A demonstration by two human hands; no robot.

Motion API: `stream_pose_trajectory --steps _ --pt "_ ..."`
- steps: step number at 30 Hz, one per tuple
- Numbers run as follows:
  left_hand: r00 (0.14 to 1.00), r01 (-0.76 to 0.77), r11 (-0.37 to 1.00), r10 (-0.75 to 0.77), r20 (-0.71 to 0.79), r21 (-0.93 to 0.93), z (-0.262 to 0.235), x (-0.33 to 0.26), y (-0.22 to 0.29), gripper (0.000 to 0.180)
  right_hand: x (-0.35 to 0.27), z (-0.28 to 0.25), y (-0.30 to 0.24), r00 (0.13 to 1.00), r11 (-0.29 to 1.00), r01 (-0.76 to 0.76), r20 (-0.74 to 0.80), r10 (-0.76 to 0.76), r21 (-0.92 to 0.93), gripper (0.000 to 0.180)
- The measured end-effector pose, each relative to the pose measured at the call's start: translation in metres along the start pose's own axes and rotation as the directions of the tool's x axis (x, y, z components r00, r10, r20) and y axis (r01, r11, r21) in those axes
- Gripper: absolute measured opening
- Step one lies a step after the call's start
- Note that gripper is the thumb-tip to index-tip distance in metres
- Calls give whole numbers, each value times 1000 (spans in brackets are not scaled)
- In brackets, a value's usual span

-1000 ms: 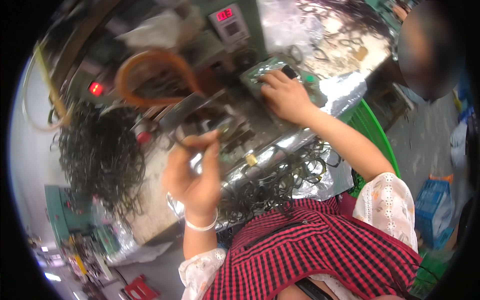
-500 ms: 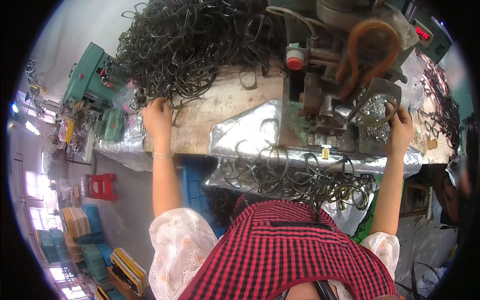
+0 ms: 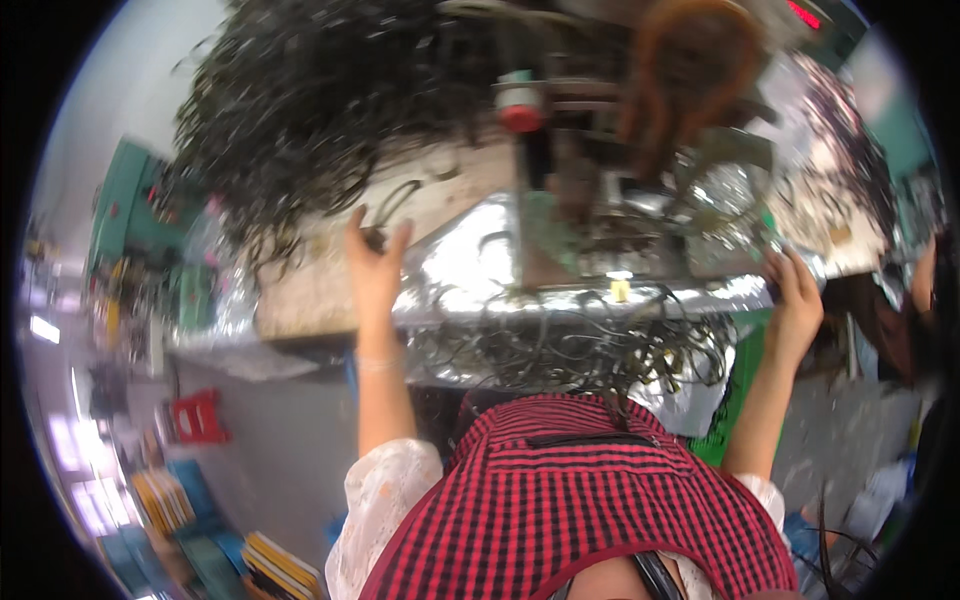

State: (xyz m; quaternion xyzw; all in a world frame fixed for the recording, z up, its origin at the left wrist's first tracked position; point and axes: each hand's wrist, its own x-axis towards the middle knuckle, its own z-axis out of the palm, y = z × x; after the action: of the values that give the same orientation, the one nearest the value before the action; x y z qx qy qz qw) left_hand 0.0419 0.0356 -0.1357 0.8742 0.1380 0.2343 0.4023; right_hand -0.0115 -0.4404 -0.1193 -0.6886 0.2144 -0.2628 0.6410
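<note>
My left hand (image 3: 376, 270) is over the pale tabletop, thumb and forefinger bent around the end of a slim black loop (image 3: 403, 200). Its grip is blurred, but the loop stands out from between the fingers. My right hand (image 3: 796, 305) is at the front table edge, right of a bench machine (image 3: 560, 230). The fingers there are drawn together; anything inside them is hidden. A wide dark band (image 3: 735, 150) shows blurred at the machine, above the right hand. A big heap of black loops (image 3: 310, 110) covers the back left of the table.
More black loops (image 3: 570, 345) hang in a tangle at the front edge, over silver foil (image 3: 465, 255). The machine carries a red button (image 3: 520, 117) and a brown curved hose (image 3: 700, 50). Green machinery (image 3: 135, 210) stands at far left, with a red stool (image 3: 198, 415) below.
My left hand has come away from the heap toward the right. My right hand has dropped from the machine's band to the table edge. The whole view has shifted and blurred.
</note>
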Motion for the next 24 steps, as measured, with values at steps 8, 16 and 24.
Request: stream_pose_trajectory --steps 8,16,24 --pt "992 -111 836 123 -13 -537 31 14 65 12 -12 119 -81 664 709 701 438 -606 -83 27" --pt "1000 6 676 -23 -14 -737 43 -15 83 10 -29 148 -66 822 926 175 468 -324 334 45" --pt "800 -516 420 548 -245 -746 11 17 178 14 -32 145 -107 751 964 144 609 -255 225 56"
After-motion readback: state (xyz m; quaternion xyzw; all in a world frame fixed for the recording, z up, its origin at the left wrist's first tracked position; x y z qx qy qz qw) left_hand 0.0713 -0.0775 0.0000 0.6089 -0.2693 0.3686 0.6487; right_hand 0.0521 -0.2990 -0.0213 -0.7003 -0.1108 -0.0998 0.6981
